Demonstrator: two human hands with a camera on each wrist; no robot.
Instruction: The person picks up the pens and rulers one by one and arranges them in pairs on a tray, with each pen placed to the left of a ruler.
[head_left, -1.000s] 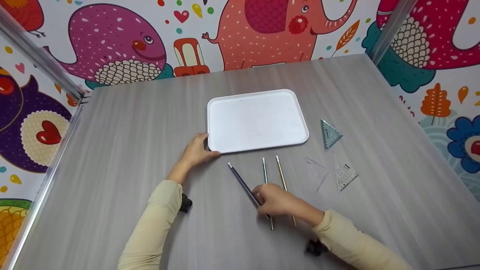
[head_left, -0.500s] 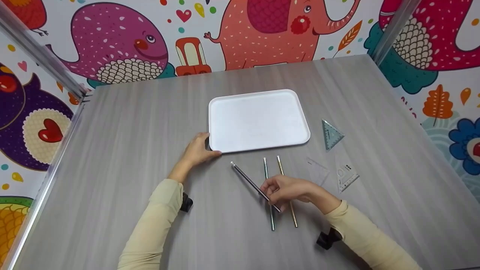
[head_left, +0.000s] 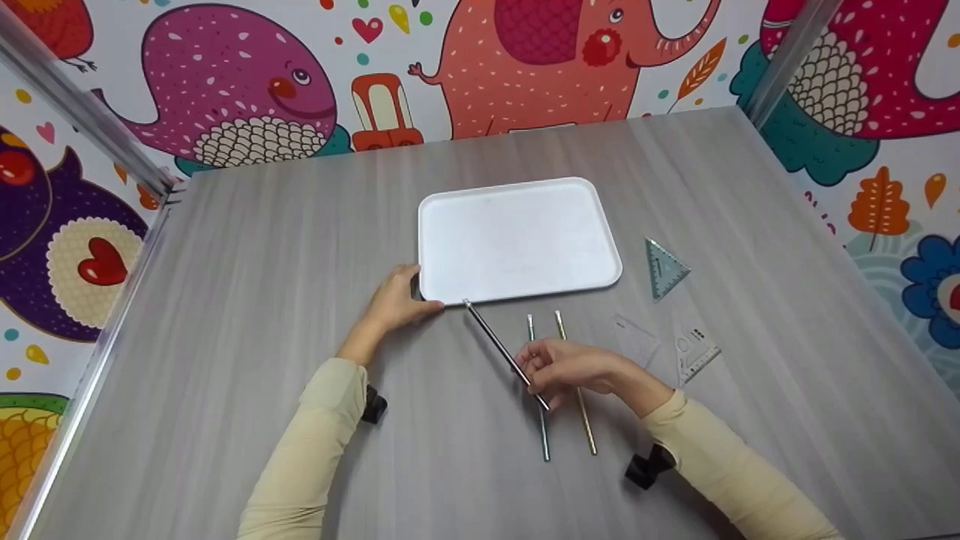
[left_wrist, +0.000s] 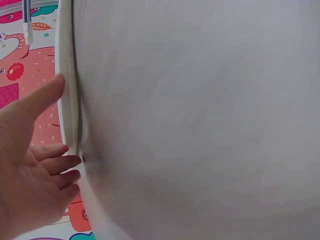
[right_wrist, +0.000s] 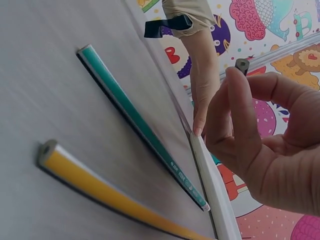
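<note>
My right hand (head_left: 574, 369) pinches a dark pencil (head_left: 491, 337), lifted and slanting, its eraser end at the near rim of a white tray (head_left: 517, 244). The right wrist view shows the pencil's tip end (right_wrist: 242, 65) above my fingertips. Below lie a green pencil (right_wrist: 132, 112) and a yellow-gold pencil (right_wrist: 100, 182), side by side on the table. At the tray's near left corner rests my left hand (head_left: 394, 301). Its thumb (left_wrist: 50, 92) and fairly straight fingers (left_wrist: 62, 164) touch the tray's edge, spread apart.
To the right lie a teal-tinted set square (head_left: 666, 270), a clear set square (head_left: 696, 356) and another faint clear drawing piece (head_left: 637, 341). Printed cartoon walls (head_left: 540, 67) border the grey table (head_left: 300, 240) at the back and sides.
The dark pencil has been lifted off the table, and its eraser end has moved forward to the tray's near rim. My left hand stays at the tray corner.
</note>
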